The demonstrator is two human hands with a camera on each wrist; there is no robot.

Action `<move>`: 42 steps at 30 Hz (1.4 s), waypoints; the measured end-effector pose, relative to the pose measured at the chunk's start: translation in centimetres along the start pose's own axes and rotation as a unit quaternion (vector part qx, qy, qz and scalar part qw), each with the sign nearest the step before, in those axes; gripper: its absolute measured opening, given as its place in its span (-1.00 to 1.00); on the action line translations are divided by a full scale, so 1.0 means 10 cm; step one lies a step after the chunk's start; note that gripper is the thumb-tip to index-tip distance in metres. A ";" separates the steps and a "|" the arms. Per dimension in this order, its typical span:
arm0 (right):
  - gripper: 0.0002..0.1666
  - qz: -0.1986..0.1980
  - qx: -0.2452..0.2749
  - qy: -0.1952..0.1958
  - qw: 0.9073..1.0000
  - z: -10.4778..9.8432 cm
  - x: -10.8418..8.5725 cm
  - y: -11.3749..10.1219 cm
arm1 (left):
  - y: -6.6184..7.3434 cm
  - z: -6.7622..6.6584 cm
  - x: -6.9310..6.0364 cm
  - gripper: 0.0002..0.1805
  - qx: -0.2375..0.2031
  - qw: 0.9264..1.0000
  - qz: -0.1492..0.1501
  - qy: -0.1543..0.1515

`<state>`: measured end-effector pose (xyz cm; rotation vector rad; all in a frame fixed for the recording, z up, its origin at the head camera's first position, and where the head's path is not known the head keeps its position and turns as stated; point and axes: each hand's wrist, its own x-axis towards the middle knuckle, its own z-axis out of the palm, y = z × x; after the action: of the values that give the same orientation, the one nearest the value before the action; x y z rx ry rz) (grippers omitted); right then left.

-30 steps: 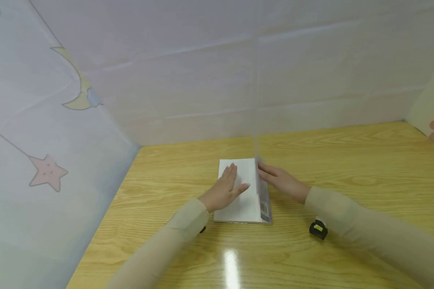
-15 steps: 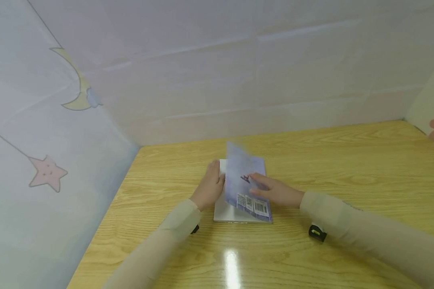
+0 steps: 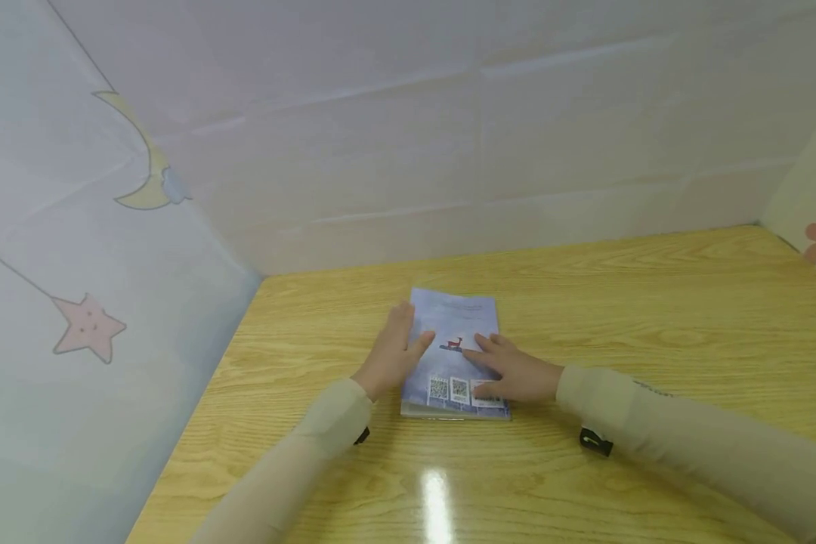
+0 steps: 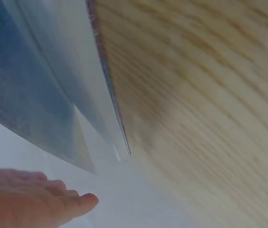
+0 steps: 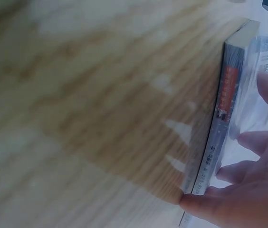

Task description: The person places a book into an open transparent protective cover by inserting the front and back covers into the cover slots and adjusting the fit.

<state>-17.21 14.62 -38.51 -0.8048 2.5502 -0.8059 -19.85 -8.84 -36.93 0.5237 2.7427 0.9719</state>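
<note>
A thin paperback book (image 3: 457,321) lies on the wooden table with its blue-violet back cover up. The cover shows a small red deer and several printed code squares near the bottom. My left hand (image 3: 393,351) is at the book's left edge, fingers extended and thumb over the cover. In the left wrist view, the cover (image 4: 24,90) stands slightly raised from the pages beside the fingers (image 4: 53,202). My right hand (image 3: 513,370) rests spread on the cover's right part. The right wrist view shows the spine (image 5: 222,114) with a red label, one fingertip by its edge.
The wooden table (image 3: 639,302) extends to both sides of the book. A pale fabric wall (image 3: 381,151) borders the table's back, and another with a moon and a star (image 3: 90,326) stands along the left. Black wrist devices (image 3: 595,440) sit under the sleeves.
The upright cover has swung left and down over the white page, with the right hand following onto it. My left hand has shifted from the page to the book's left edge.
</note>
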 end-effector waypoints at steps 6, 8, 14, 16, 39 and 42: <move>-0.13 0.006 -0.016 -0.020 1.000 0.01 0.00 -0.01 | -0.02 0.10 0.02 -0.07 0.174 0.980 0.036 -0.083; -0.13 0.004 -0.025 -0.020 0.999 0.02 -0.01 0.00 | -0.02 0.12 0.02 -0.07 0.200 0.974 0.038 -0.103; -0.13 -0.003 -0.048 -0.022 0.999 0.04 0.00 0.01 | -0.02 0.16 0.03 -0.06 0.222 0.965 0.011 -0.138; -0.14 -0.003 -0.054 -0.023 0.998 0.04 0.01 0.01 | -0.02 0.16 0.03 -0.06 0.228 0.963 0.004 -0.143; -0.08 0.008 -0.063 -0.060 0.996 -0.02 -0.01 -0.06 | -0.02 0.24 0.04 -0.04 0.262 0.954 -0.009 -0.142; -0.07 0.007 -0.063 -0.060 0.996 -0.03 0.00 -0.06 | 0.03 0.24 0.05 -0.04 0.265 0.954 -0.010 -0.140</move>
<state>-17.11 14.34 -37.96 -0.8467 2.5158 -0.5803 -19.52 -7.08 -38.57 0.6491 2.7127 0.1191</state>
